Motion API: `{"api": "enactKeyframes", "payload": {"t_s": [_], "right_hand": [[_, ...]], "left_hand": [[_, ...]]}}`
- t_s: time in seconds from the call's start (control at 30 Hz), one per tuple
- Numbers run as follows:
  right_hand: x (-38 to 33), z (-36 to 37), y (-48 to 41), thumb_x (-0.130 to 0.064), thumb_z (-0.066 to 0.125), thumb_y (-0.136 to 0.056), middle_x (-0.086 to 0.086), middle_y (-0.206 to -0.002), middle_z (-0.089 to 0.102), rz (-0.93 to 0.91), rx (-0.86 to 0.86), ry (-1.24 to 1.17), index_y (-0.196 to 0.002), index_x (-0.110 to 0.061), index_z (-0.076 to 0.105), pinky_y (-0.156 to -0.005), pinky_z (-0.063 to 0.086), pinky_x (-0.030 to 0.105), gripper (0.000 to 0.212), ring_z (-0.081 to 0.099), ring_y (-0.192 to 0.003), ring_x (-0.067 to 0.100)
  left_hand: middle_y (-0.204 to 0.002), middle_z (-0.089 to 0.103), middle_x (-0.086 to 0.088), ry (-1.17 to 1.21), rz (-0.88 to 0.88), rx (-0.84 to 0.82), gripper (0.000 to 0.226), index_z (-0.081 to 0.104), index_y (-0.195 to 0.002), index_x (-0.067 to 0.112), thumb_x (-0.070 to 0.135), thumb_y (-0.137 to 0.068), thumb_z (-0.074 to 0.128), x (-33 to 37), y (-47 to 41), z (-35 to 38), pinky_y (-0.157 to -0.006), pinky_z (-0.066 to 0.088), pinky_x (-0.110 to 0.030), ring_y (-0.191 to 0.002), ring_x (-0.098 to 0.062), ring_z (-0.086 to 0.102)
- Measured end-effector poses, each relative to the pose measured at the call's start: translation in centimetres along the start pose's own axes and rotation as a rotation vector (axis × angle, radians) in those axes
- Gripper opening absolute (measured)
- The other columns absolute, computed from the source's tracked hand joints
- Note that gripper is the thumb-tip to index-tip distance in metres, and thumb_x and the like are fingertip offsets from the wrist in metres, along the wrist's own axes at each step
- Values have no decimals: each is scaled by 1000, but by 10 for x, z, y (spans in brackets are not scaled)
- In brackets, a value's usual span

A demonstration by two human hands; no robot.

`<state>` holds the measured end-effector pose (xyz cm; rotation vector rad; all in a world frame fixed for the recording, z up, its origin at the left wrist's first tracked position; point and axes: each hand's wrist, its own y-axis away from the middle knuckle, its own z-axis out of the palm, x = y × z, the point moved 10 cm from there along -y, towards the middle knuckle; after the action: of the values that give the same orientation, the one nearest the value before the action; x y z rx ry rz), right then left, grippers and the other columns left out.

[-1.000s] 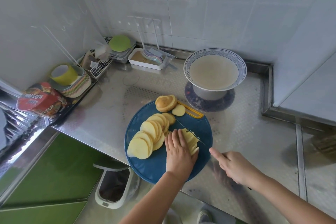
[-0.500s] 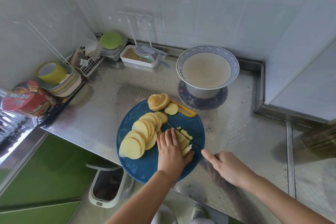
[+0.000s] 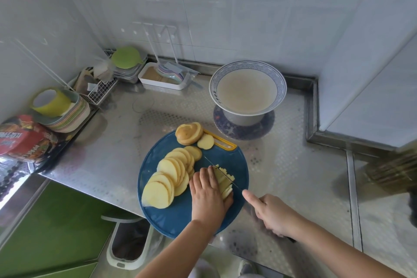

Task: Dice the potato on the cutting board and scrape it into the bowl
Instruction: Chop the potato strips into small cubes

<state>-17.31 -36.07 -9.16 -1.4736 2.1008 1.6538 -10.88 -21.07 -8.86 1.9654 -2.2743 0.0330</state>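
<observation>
1. Pressing left hand (image 3: 208,194), fingers straight and together, onto potato strips (image 3: 225,184) on cutting board (image 3: 234,160).
2. Gripping knife (image 3: 222,172) in curled right hand (image 3: 274,215), just off cutting board's right edge.
3. Fanned across cutting board's left: potato slices (image 3: 171,176).
4. Beyond cutting board: bowl (image 3: 248,67).

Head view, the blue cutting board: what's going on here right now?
A person is cutting potato on a round blue cutting board on a steel counter. The left hand presses down a small stack of slices while the right hand grips a knife, its blade set across that stack; some strips are cut. Uncut round slices and a skin-on end piece lie further left and back. The bowl behind holds cloudy liquid, no potato visible.
</observation>
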Motion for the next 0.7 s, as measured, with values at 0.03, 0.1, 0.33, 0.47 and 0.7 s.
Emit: {"api": "enactKeyframes", "payload": {"t_s": [0.03,0.1,0.33,0.47,0.7], "right_hand": [[0,0,-1,-73,27,-92,-5,-43,27,-2,5,21,-57,-17,26,-40,25,16,66,25,-32,8],[1,4,-4,-76,26,-89,1,-54,32,-8,8,59,-63,-15,32,-48,29,23,66,29,-40,11],[8,7,-11,-85,25,-83,0,-43,21,128,-122,-39,-55,-21,22,-41,25,20,70,21,-34,17],[12,9,-16,-88,24,-79,2,-46,21,152,-162,-69,-57,-21,21,-42,26,20,71,22,-36,17],[13,12,-22,-90,22,-76,3,-44,22,130,-110,-50,-50,-21,20,-43,26,23,74,21,-35,18]], "left_hand": [[-118,57,-21,-3,-1,-4,83,36,-131,0,60,-75,32,0,0,1,-94,46,-52,-110,-40,53],[-118,58,-22,-1,-6,-9,83,36,-130,-1,61,-74,33,-1,-1,0,-93,48,-52,-109,-41,53],[-117,57,-21,-2,27,-22,83,38,-129,0,60,-72,44,3,-2,0,-89,49,-52,-106,-41,54],[-117,58,-23,-21,36,-26,84,41,-127,-1,59,-69,50,3,-2,3,-88,50,-53,-105,-42,56],[-117,59,-23,-46,42,-13,88,57,-124,-3,60,-63,66,2,-2,10,-89,50,-54,-106,-42,57]]}}
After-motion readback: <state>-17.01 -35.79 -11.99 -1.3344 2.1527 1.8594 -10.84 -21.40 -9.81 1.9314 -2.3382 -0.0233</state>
